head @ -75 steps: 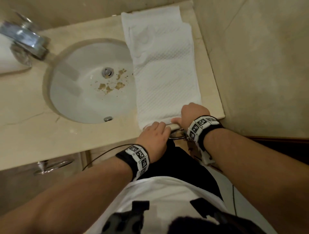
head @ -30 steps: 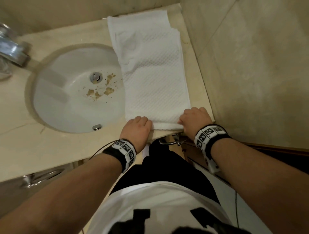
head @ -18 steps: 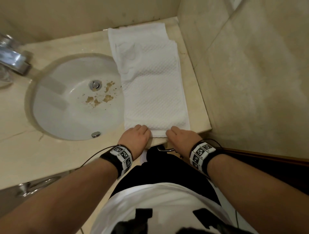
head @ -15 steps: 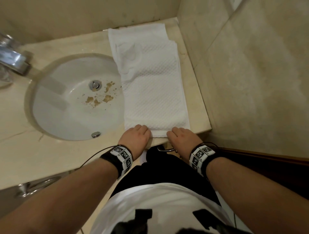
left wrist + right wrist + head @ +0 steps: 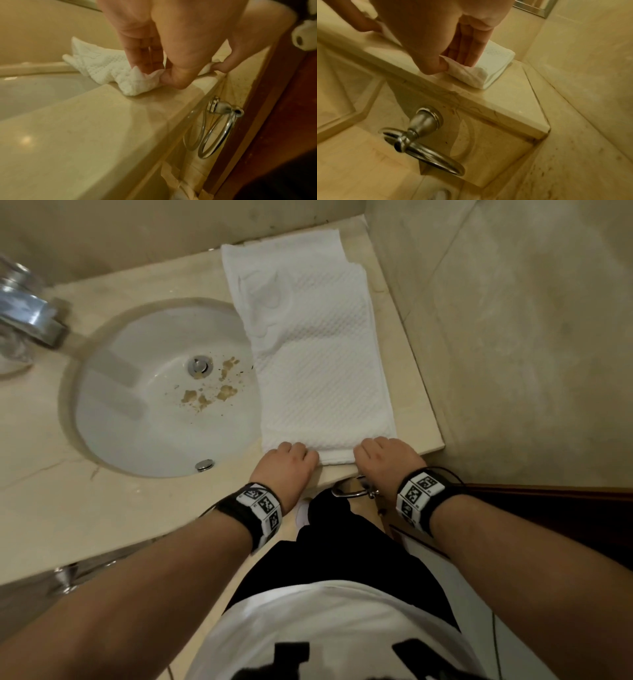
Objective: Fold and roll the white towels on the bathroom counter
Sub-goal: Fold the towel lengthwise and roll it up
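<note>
the right hand (image 5: 385,455) has been shifted back toward the towel's (image 5: 318,364) lower right corner; the near edge is now pinched by both it and the left hand (image 5: 286,462).

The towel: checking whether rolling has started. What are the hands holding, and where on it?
Both hold the white towel by its near edge: left hand at the left corner, right hand at the right.

Crumb-flecked sink (image 5: 113,412), chrome faucet (image 5: 29,318)
</note>
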Available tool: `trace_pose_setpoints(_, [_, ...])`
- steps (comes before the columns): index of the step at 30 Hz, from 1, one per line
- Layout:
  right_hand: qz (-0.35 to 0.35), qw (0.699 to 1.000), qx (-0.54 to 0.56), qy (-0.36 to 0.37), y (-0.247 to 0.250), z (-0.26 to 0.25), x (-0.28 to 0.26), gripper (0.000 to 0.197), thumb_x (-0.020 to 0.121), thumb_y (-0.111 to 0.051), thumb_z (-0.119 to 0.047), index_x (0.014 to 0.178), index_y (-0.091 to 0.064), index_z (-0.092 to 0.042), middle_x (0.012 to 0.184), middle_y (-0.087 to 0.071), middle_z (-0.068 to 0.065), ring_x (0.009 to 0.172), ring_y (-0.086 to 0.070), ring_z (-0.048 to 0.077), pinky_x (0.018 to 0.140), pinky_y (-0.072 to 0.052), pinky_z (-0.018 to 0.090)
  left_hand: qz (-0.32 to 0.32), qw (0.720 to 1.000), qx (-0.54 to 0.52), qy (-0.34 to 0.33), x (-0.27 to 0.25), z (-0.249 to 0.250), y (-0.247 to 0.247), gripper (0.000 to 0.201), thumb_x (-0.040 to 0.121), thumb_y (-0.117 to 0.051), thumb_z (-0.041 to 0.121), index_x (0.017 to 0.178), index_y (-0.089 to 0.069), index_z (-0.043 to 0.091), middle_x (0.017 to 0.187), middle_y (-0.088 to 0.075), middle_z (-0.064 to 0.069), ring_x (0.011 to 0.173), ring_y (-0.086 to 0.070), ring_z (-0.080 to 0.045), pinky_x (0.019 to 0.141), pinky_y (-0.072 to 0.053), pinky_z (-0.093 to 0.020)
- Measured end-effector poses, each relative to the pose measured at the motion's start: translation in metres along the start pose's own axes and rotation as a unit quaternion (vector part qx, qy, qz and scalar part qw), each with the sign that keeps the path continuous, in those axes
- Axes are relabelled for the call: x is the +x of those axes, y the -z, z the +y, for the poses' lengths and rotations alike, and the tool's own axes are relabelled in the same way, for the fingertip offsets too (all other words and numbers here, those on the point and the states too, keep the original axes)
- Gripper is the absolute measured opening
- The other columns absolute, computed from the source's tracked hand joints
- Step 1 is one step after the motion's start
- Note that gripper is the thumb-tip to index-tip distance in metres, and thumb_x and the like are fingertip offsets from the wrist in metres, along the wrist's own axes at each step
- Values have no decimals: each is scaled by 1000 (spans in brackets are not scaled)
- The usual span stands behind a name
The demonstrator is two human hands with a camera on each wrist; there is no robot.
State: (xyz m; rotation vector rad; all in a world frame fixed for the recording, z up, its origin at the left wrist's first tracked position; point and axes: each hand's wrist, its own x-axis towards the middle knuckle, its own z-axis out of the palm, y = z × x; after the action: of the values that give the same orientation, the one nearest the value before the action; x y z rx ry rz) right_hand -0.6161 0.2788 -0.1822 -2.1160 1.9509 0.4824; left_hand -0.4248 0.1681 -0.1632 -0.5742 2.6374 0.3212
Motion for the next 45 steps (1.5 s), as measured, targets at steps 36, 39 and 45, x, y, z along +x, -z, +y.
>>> trace_pose_setpoints(36, [-36,992,77,-94,39,-17,-17,31,58,-83,-7,77,-59,-10,77,-55,11,54,-57,32,45,-31,31,48,996,-69,34,-27,8,-11,27,46,-72,5,72,-63,9,66,-59,-11,55,-58,-34,43,-43,-33])
trace_pose_setpoints(39, [-22,995,61,-72,16,-18,-29,35,43,-87,-7,65,-60,-11,64,-54,8,47,-53,28,39,-33,28,59,997,-49,26,-29,11,-19,26,51,-71,6,77,-65,8,69,-61,-10,59,-59,-33,45,-46,-35])
trace_pose_setpoints(45, [25,998,43,-32,14,-11,-24,21,50,-70,-6,67,-59,-12,67,-54,7,55,-54,27,47,-33,30,79,996,-23,35,-26,9,-21,20,58,-67,10,78,-66,9,73,-61,-10,65,-60,-32,49,-46,-34])
